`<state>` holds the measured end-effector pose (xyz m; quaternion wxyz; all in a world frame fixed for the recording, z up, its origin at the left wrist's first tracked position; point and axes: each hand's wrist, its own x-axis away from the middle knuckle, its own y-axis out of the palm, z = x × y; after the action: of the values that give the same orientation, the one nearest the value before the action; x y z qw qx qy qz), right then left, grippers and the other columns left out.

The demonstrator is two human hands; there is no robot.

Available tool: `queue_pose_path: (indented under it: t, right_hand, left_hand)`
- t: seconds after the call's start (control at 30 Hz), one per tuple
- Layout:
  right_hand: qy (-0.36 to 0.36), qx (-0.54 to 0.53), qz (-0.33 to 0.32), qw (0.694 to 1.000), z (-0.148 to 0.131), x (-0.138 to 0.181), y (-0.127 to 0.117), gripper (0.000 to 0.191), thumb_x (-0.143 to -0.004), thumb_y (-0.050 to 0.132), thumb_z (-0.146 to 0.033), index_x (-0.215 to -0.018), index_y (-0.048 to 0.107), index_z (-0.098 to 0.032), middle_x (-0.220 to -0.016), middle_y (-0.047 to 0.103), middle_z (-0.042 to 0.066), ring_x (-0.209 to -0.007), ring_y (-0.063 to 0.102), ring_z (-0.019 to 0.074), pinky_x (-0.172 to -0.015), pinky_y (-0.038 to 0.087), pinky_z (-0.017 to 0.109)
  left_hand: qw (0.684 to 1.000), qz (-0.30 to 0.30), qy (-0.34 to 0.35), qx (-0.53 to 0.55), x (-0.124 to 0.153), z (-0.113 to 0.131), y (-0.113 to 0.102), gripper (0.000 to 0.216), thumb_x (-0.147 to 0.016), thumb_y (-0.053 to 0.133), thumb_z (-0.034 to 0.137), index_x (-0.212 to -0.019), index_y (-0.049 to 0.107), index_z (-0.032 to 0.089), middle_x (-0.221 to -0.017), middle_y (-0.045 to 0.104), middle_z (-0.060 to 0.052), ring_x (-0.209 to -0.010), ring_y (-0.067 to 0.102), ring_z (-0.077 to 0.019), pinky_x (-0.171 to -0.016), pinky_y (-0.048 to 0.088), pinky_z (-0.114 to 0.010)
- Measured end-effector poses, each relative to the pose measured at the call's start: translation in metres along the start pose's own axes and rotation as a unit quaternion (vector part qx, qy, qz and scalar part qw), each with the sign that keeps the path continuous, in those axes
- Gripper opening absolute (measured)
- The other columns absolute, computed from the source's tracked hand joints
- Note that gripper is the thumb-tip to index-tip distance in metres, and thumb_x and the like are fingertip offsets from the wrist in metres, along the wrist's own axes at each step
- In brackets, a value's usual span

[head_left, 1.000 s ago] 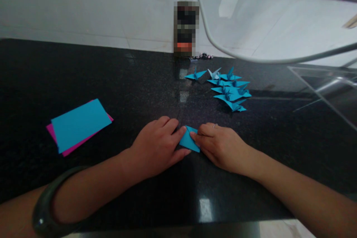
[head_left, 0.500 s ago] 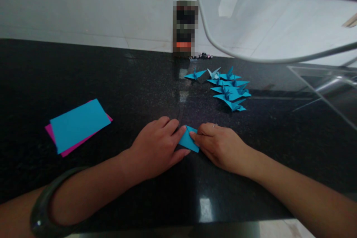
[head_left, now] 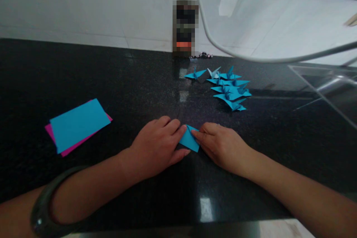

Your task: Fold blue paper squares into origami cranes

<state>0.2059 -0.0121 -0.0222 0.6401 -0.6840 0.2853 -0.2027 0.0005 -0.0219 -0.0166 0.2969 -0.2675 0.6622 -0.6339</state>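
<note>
A small folded piece of blue paper lies on the black stone counter between my hands. My left hand presses on its left side with fingers bent over the edge. Pinching its upper right edge, my right hand has its fingers pressed together on the paper. A dark bangle circles my left forearm.
Several finished blue paper cranes sit behind my right hand. A stack of blue and pink sheets lies at the left. A blurred box stands against the white wall, with a grey cable and a clear stand at the right.
My right hand's fingertips have slid a little up along the paper's right edge. My left hand and the rest have stayed still.
</note>
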Motion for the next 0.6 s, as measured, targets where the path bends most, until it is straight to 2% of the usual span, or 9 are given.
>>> queue_pose_path:
  t: [0.6]
  right_hand:
    - [0.022, -0.032, -0.017, 0.999, 0.0018, -0.001, 0.0014, 0.024, -0.088, 0.044, -0.021, -0.103, 0.061, -0.013, -0.079, 0.057, 0.007, -0.071, 0.053, 0.016, -0.064, 0.042, 0.026]
  left_hand:
    - [1.0, 0.002, 0.001, 0.0, -0.001, -0.0004, 0.0014, 0.048, -0.085, 0.042, 0.047, -0.116, 0.055, 0.013, -0.102, 0.058, -0.012, -0.089, 0.051, -0.0262, -0.075, 0.047, -0.04]
